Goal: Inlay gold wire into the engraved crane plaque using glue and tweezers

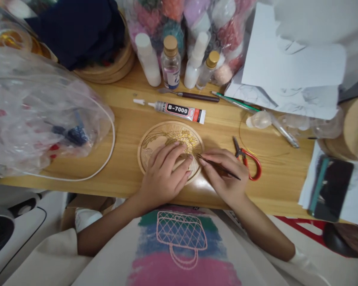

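Note:
A round, pale wooden plaque [143,159] with a raised gold wire design lies near the table's front edge. My left hand [167,171] rests over its lower middle, fingers stretched out and slightly apart, hiding part of the design. At the plaque's right rim, my right hand [226,172] is closed around dark tweezers [220,168]. Their tips touch or hover just over the gold wire; I cannot tell which. Any small piece between the tips is too fine to make out. Just right of that hand lie red-handled cutters [250,163].
Behind the plaque are a glue tube [179,110], a dark-handled spatula tool [198,96] and several small bottles [170,63]. A plastic bag [47,119] fills the left. Papers [292,67], thin gold wire [268,154] and a phone [334,190] lie on the right.

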`<move>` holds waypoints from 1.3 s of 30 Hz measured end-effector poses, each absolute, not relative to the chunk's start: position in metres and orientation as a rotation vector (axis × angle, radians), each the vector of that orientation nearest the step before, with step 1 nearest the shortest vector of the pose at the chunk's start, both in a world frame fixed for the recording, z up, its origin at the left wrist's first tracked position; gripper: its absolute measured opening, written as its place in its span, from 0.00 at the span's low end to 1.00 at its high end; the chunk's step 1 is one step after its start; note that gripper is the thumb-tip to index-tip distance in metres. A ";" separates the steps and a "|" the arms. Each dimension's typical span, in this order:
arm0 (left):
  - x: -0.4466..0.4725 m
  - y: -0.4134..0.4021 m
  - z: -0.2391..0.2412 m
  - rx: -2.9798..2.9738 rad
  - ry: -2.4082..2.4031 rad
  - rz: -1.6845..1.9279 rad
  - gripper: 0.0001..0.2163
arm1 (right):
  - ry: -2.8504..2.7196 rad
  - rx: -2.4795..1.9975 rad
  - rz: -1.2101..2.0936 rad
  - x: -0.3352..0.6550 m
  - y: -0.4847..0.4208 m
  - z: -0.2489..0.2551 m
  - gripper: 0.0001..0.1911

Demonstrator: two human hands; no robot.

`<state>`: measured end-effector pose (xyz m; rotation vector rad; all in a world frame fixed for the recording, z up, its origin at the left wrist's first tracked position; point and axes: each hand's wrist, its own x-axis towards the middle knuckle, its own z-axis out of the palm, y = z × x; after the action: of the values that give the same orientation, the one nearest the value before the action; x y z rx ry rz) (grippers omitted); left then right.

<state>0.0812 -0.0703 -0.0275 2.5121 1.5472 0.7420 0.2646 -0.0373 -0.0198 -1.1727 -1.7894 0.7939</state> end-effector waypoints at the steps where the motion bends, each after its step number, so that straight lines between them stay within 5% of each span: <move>1: 0.081 -0.070 -0.028 2.506 1.546 0.749 0.12 | -1.797 -1.170 0.798 0.265 -0.037 -0.021 0.11; 39: 0.081 -0.070 -0.029 2.448 1.532 0.812 0.11 | -1.854 -1.212 0.774 0.265 -0.037 -0.021 0.10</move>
<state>0.0808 -0.0699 -0.0289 2.4476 1.5321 0.8121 0.2646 -0.0366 -0.0215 -1.2123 -1.8535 0.7744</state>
